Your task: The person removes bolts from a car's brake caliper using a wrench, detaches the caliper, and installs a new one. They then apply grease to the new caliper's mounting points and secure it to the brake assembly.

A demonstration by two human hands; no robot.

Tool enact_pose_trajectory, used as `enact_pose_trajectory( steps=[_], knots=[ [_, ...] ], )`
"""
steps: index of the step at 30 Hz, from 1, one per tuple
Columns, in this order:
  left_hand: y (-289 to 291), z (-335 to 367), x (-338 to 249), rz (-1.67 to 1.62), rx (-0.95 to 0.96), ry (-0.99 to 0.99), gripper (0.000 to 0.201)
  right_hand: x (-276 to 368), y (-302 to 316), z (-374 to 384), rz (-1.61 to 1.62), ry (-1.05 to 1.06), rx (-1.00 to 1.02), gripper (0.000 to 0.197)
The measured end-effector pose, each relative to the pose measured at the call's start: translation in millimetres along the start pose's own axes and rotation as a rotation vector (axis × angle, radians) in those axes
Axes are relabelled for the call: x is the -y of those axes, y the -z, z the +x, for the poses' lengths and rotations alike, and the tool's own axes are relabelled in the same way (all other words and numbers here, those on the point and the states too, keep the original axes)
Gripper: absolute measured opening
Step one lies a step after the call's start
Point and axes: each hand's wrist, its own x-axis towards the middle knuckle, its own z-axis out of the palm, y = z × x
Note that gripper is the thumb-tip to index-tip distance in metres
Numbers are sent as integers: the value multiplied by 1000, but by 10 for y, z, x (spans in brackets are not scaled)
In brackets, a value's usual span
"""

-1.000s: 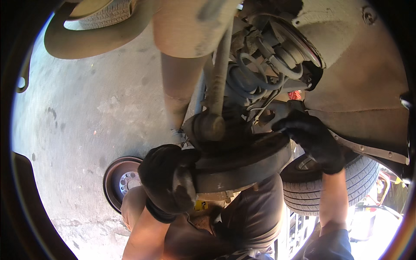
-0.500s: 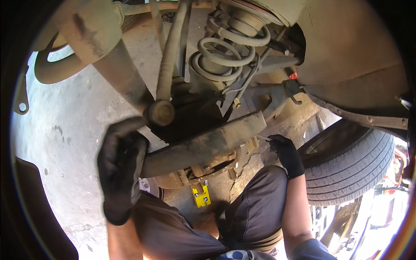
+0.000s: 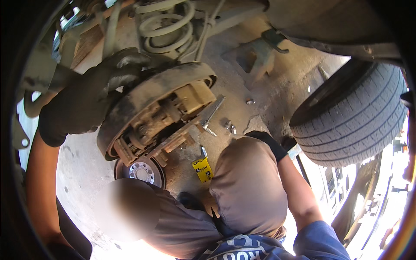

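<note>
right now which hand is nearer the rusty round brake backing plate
Left. The left hand, black-gloved, grips the upper edge of the rusty round brake backing plate; the right hand is down on the concrete floor, behind the knee.

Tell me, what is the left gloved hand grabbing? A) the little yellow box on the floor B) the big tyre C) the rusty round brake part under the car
C: the left hand, in a black glove, is wrapped over the top edge of the rusty brake assembly, apart from both the tyre and the yellow box.
</note>
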Motion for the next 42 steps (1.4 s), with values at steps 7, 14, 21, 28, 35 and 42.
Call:
enact_pose_trajectory(
  steps=[7, 14, 21, 28, 35, 42],
  knots=[
    [171, 136, -89, 131, 213, 137, 85, 143, -549, -745, 261, -520, 97, 28],
    [125, 143, -150, 269, 170, 47, 80, 598, -542, -841, 191, -578, 40, 31],
    [151, 181, -56, 262, 175, -5, 68, 568, -630, -910, 172, -572, -28, 34],
    [234, 222, -197, 344, 283, 92, 65, 596, -148, -643, 231, -574, -196, 38],
    [198, 258, -222, 486, 264, -108, 74, 2021, 1044, -1216, 40, -223, -838, 49],
    [221, 143, -144, 635, 264, -107, 76, 3349, 651, -22, 690, 919, -1296, 23]
  ],
)
